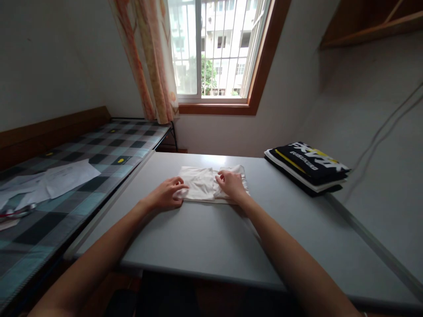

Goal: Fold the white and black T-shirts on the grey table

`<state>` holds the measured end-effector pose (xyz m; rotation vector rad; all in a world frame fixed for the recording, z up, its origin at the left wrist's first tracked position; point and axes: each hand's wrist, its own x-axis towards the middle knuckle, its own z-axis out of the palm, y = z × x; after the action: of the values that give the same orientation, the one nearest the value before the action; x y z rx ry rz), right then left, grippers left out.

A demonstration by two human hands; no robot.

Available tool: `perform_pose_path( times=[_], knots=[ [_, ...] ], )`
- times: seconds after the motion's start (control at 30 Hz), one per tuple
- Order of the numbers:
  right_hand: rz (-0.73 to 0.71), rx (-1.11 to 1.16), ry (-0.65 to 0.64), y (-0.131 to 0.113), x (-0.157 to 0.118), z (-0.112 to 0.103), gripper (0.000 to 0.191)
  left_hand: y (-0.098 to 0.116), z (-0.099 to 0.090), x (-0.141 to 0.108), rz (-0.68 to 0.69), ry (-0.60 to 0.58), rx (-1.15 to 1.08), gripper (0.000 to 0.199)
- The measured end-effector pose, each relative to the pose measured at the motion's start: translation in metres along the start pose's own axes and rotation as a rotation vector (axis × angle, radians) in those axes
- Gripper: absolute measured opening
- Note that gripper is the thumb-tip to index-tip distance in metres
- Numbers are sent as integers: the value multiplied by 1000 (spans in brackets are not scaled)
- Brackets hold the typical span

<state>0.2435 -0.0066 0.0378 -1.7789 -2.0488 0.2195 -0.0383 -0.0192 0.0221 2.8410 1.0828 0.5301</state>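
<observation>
A folded white garment [198, 182] lies on the grey-white table, its right part doubled over and wrinkled. My left hand [168, 193] rests at the garment's left edge, fingers apart and slightly bent, with the thumb on the table side. On the right part of the garment, my right hand [231, 182] has its fingers curled and drawn together at the folded-over layer. Its palm hides some of the cloth, and the exact grip of the fingertips is small in view.
A stack of folded clothes [306, 165], black with a printed top piece, sits at the table's [205, 237] right back against the wall. Left of the table stands a bed with a checked sheet [132, 144] and loose papers [71, 176]. A barred window and curtain [155, 61] are behind.
</observation>
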Motion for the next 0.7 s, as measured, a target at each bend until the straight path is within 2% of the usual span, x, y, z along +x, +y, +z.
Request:
perform_pose_path(
  times=[0.1, 0.2, 0.3, 0.4, 0.47, 0.6, 0.7],
  knots=[
    [88, -47, -97, -14, 25, 3, 33, -1, -2, -9, -48, 1, -14, 57],
    [174, -50, -188, -25, 42, 7, 37, 1, -3, -9, -69, -6, 3, 56],
    [205, 41, -226, -29, 52, 12, 31, 5, -7, -8, -62, -42, 10, 55],
    [203, 155, -183, -27, 57, 19, 21, 9, -10, -6, -52, -61, 30, 54],
    [213, 237, -136, -24, 59, 23, 22, 11, -9, -5, -60, -65, 80, 49],
    [262, 434, -89, -19, 62, 33, 34, 14, -4, 0, -80, -64, 206, 34],
    [243, 540, -78, -16, 65, 39, 45, 16, -2, 2, -105, -89, 252, 27]
  ],
)
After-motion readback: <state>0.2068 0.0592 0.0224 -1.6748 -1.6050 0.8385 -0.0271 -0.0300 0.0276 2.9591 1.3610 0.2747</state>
